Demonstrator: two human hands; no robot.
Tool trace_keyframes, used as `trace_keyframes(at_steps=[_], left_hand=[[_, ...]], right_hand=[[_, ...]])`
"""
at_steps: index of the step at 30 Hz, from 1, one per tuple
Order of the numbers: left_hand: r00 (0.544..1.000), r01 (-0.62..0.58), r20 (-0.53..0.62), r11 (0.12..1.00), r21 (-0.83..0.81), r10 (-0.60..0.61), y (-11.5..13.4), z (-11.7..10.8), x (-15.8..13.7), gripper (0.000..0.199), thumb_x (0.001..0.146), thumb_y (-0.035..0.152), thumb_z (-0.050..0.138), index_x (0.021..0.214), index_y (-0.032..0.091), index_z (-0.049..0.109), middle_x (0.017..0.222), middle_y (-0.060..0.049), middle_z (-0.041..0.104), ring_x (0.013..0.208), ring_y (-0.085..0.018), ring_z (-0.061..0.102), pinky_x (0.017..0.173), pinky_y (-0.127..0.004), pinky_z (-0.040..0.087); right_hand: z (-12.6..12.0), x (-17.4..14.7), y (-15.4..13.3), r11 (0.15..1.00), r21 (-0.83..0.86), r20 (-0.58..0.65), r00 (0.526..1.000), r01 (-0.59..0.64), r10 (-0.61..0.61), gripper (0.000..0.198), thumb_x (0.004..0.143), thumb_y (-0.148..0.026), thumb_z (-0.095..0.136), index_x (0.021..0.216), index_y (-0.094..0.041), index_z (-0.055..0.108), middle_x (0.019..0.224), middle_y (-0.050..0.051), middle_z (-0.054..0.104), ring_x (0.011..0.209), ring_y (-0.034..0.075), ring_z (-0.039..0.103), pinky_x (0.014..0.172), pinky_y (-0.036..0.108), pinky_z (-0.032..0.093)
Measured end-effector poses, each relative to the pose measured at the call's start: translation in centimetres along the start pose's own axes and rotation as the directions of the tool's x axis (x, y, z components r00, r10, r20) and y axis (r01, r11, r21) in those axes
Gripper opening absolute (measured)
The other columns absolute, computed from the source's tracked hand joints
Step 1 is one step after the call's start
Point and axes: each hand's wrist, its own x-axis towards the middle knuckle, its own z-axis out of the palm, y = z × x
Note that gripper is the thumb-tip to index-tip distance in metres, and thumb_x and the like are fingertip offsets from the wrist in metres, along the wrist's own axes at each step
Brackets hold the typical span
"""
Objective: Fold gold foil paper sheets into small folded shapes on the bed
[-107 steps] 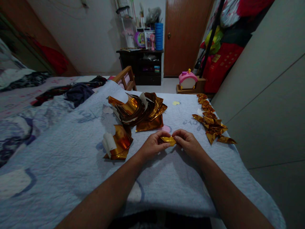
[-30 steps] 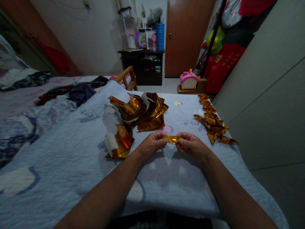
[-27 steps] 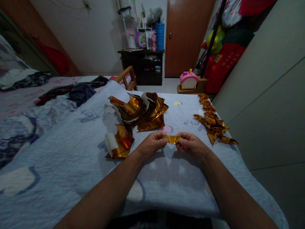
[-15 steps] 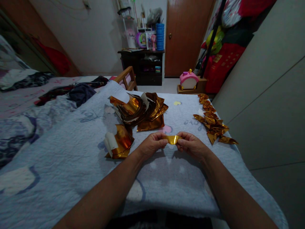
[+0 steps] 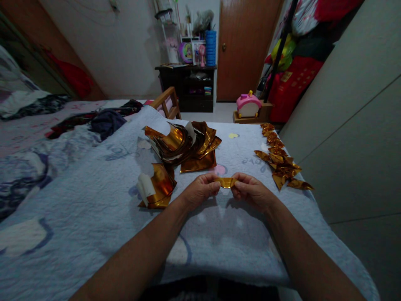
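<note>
A small folded piece of shiny gold foil paper [image 5: 226,183] is stretched between my two hands, just above the bed cover. My left hand [image 5: 203,188] pinches its left end between thumb and fingers. At the opposite end, my right hand [image 5: 250,190] grips it the same way. Left of my hands lies a small curled stack of gold foil sheets [image 5: 163,186] with white backing. Beyond it is a larger fanned pile of gold foil sheets [image 5: 203,144]. Several folded gold foil pieces [image 5: 285,167] lie in a row off to the right.
A pale blue quilted cover [image 5: 238,246] with printed shapes lies beneath everything. Dark crumpled clothing [image 5: 108,123] rests at the left. Past the far edge stand a wooden chair [image 5: 169,102], a pink toy [image 5: 248,104] and a dark cabinet [image 5: 188,88]. A pale panel [image 5: 354,125] borders the right side.
The foil piece between my hands has tilted slightly, and its bright glint has dimmed. Both hands keep their hold in nearly the same spot.
</note>
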Motion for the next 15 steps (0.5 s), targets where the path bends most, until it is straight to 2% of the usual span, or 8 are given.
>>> trace_keyframes(at_steps=[7,15], left_hand=[[0.998,0.052,-0.037,0.995,-0.082,-0.056,0.41,0.50,-0.35,0.041,0.055,0.034,0.095,0.080,0.014,0.070,0.074,0.001,0.061,0.062,-0.008,0.051,0.061,-0.021,0.039],[0.999,0.039,-0.027,0.997,-0.072,-0.041,0.09,0.37,-0.22,0.041,0.057,0.035,0.095,0.080,0.014,0.068,0.069,0.002,0.059,0.059,-0.007,0.048,0.057,-0.020,0.035]], right_hand=[[-0.16,0.02,0.28,0.999,0.026,0.005,1.000,-0.019,0.019,0.026,0.073,-0.033,0.087,0.083,-0.019,0.067,0.070,-0.002,0.062,0.057,0.007,0.052,0.054,0.019,0.041],[-0.26,0.09,0.46,0.999,0.030,-0.022,1.000,-0.018,0.019,0.028,0.071,-0.033,0.088,0.082,-0.019,0.067,0.070,-0.003,0.063,0.055,0.007,0.051,0.053,0.018,0.042]])
